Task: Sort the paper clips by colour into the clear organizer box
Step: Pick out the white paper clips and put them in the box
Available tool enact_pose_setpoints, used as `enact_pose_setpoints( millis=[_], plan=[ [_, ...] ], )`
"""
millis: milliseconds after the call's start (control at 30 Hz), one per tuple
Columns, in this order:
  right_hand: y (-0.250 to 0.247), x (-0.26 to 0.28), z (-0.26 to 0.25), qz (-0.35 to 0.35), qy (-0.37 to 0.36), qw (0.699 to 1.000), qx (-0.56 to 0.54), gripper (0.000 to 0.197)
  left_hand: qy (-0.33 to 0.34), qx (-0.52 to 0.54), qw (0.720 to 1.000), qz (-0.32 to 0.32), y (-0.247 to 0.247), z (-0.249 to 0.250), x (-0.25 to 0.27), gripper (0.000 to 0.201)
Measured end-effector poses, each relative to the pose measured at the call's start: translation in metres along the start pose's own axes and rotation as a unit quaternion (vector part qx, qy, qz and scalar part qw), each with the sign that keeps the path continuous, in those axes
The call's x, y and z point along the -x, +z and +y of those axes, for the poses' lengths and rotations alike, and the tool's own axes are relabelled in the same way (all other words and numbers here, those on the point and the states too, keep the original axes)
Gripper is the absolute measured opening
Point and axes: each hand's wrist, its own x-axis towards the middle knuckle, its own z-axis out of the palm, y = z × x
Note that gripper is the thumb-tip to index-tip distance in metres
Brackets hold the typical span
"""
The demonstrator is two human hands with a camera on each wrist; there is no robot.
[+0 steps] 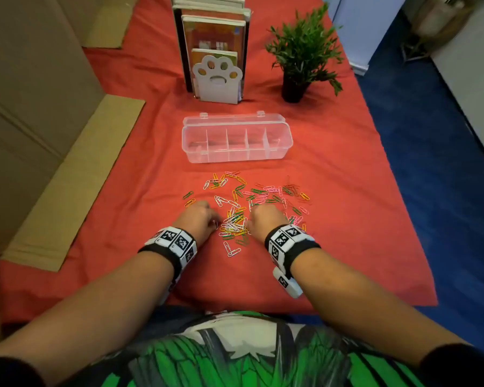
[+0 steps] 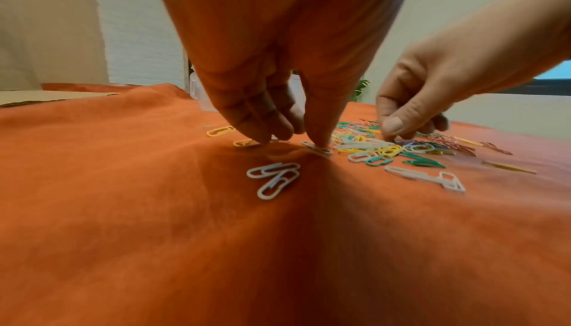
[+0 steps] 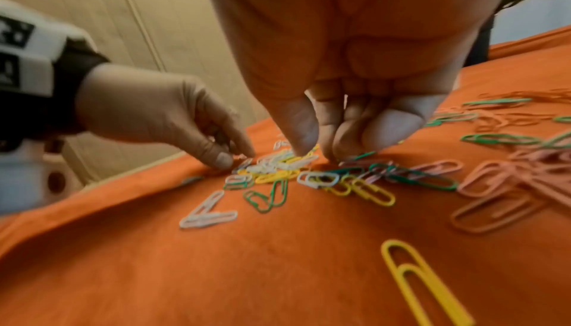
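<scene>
A person is sitting at a table covered with a red cloth (image 1: 347, 219), leaning both hands into a loose scatter of paper clips (image 1: 252, 202) that is lying between them and a clear organizer box (image 1: 236, 139). The box is standing open just beyond the scatter, its compartments showing nothing inside as far as I can make out, so the sorting is looking barely begun. The left hand (image 2: 278, 87) is reaching down at the near left edge of the pile, its fingers curled, with a fingertip (image 2: 320, 144) pressing on a white clip (image 2: 316, 148) against the cloth; whether it is actually pinching the clip I cannot tell. The right hand (image 3: 349, 101) is hovering over the thickest knot of clips with its fingers bunched and tips touching yellow and white ones, and again I cannot tell whether it is holding any. These clips are looking light, thin and springy, coated in smooth plastic, so they are likely to skid on a fingertip and to hook into each other where they are overlapping. The soft cloth is giving under pressure, which should be helping a nail slide beneath a loop. Taking each one by its rounded end, pinched flat between thumb and forefinger, seems the surest hold. Behind the box, some books in a paw-shaped holder (image 1: 217, 79) and a small potted plant (image 1: 302, 54) are standing well clear.
</scene>
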Motion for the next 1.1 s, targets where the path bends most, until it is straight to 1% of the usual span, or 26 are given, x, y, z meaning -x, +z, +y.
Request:
enact_pose_setpoints(
  millis=[67,133,233,400,500,567,667,733,767,833,867,900,933,967,1000,1033,1067,1100],
  plan=[
    [0.005,-0.003,-0.004,0.014,0.006,1.000,0.009,0.028,0.004,-0.016,1.000,0.008,0.003,-0.002,-0.002,0.024],
    [0.011,-0.005,-0.007,0.042,-0.010,0.999,0.018,0.028,0.009,-0.036,0.999,0.012,0.006,-0.003,-0.003,0.021],
    [0.016,-0.011,-0.008,0.035,-0.015,0.999,0.009,0.031,0.012,-0.051,0.999,0.010,0.010,-0.009,-0.005,0.017],
    [0.012,-0.019,-0.001,0.010,-0.006,1.000,-0.006,0.030,0.013,-0.099,0.995,0.006,0.010,-0.006,-0.007,0.019],
    [0.010,-0.021,0.003,0.009,0.000,1.000,-0.008,0.030,0.001,-0.130,0.991,-0.013,0.009,-0.005,-0.006,0.020],
    [0.014,-0.020,0.002,0.021,-0.016,1.000,0.003,0.034,-0.011,-0.132,0.991,-0.016,0.009,-0.005,-0.004,0.020],
    [0.018,-0.022,-0.004,0.021,-0.040,0.999,0.022,0.031,-0.015,-0.150,0.988,-0.019,0.011,-0.005,-0.004,0.021],
    [0.014,-0.026,-0.008,0.009,-0.035,0.999,0.009,0.028,-0.015,-0.130,0.991,-0.017,0.011,-0.007,-0.005,0.022],
    [0.009,-0.027,-0.009,0.002,-0.029,0.999,-0.013,0.026,-0.021,-0.094,0.995,-0.007,0.010,-0.010,-0.005,0.022],
    [0.001,-0.031,-0.010,0.004,-0.026,0.997,-0.076,0.015,-0.054,0.037,0.997,0.027,0.006,-0.014,-0.006,0.016],
    [-0.003,-0.032,-0.008,0.010,-0.015,0.992,-0.122,0.005,-0.080,0.115,0.989,0.049,0.002,-0.017,-0.006,0.010],
    [-0.005,-0.033,-0.008,0.014,0.008,0.984,-0.177,0.008,-0.103,0.193,0.974,0.066,-0.002,-0.019,-0.005,0.005],
    [-0.007,-0.035,-0.006,0.026,0.027,0.970,-0.241,0.014,-0.126,0.269,0.952,0.077,-0.006,-0.021,-0.006,0.011],
    [-0.008,-0.036,-0.007,0.035,0.045,0.951,-0.303,0.018,-0.147,0.346,0.922,0.086,-0.009,-0.022,-0.007,0.018],
    [-0.010,-0.037,-0.008,0.039,0.049,0.934,-0.352,0.020,-0.170,0.424,0.885,0.094,-0.011,-0.024,-0.008,0.023],
    [-0.013,-0.038,-0.010,0.029,0.050,0.921,-0.386,0.023,-0.191,0.493,0.843,0.098,-0.015,-0.024,-0.010,0.026],
    [-0.014,-0.040,-0.012,0.010,0.045,0.909,-0.415,0.025,-0.208,0.541,0.809,0.098,-0.018,-0.023,-0.012,0.027],
    [-0.015,-0.044,-0.016,-0.013,0.046,0.901,-0.431,0.026,-0.220,0.570,0.786,0.094,-0.022,-0.024,-0.014,0.029]
  ],
)
